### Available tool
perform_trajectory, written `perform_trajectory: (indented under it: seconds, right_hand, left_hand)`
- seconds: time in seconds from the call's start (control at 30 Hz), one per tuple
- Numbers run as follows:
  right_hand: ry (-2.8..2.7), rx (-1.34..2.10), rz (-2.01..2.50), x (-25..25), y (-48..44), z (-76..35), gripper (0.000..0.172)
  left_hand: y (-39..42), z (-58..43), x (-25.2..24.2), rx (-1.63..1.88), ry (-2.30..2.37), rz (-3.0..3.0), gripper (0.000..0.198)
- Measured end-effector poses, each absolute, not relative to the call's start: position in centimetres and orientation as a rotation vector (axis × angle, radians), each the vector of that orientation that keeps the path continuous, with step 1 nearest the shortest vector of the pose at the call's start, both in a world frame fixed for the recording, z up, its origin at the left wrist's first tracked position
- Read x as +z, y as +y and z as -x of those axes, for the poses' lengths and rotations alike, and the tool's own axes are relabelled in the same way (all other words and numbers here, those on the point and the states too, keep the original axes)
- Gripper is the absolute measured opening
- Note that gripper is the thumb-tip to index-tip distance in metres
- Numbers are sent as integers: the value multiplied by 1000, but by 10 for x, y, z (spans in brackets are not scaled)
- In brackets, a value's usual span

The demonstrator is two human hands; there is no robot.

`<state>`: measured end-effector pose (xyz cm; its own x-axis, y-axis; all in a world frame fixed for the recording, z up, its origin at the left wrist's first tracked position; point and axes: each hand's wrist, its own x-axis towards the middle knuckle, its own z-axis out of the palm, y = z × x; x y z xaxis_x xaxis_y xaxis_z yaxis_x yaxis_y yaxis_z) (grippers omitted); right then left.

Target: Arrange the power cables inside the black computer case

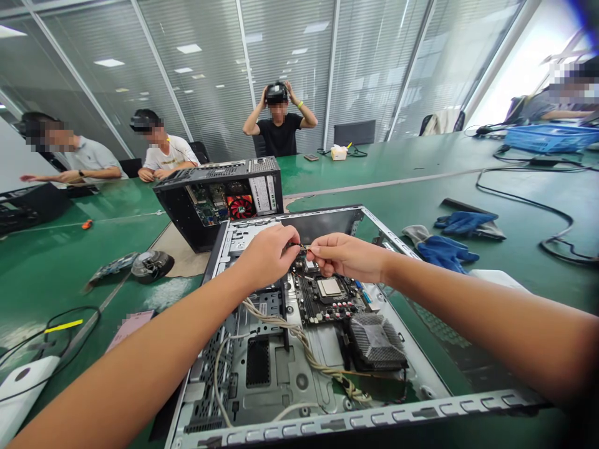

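Observation:
An open computer case (397, 413) lies on its side in front of me, and both hands are over its far half. My left hand (274, 251) pinches a thin dark wire (303, 247). My right hand (350, 255) is closed on the same wire, fingertips close to the left ones; its end is mostly hidden by the fingers. Below the hands is the motherboard (306, 299), with a bare square processor (329, 287) in its socket. A finned heat sink (378, 343) rests nearer me in the case, beside a bundle of pale cables (299, 337).
Behind stands a second, black computer case (185, 215) with a red fan. Blue work gloves (444, 249) lie right, a round cooler (152, 265) left. Black cable (556, 209) and a blue basket (552, 138) are far right. Several people sit around the green table (355, 178).

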<state>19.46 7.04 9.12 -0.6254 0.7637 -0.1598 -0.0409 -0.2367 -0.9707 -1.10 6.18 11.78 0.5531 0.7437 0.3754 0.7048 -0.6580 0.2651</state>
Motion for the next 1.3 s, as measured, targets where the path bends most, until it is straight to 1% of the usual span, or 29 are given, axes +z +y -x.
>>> perform_trajectory:
  seconds: [0.13,0.3,0.5,0.6,0.67,0.73,0.87,0.97,1.17,1.3]
  right_hand:
    - [-1501,1895,920,91,70,-193,19]
    - [-1666,1765,960,91,70,-194,18]
    - [-2070,1233,1102,92,70,-192,15]
    - [-2204,884,1195,97,67,-188,13]
    - [-2230,745,1206,99,65,-187,14]
    - [-2194,829,1191,98,66,-187,15]
    - [-2080,1211,1122,92,70,-191,18]
    - [-2042,1301,1062,90,72,-193,20]
    - [-2120,1143,1153,92,72,-193,19]
    - [-2222,849,1171,92,72,-190,17]
  left_hand:
    - [59,10,118,693,1173,-2689,12]
    - [60,11,117,680,1150,-2676,8]
    - [62,10,117,571,1255,-2707,10]
    - [61,9,118,502,1297,-2675,11]
    - [60,8,118,503,1314,-2609,11]
    - [61,8,118,542,1312,-2535,12]
    - [63,9,116,641,1254,-2486,10]
    - [64,11,115,650,1243,-2469,11]
    - [64,10,115,538,1255,-2441,15]
    - [64,8,117,460,1297,-2365,13]
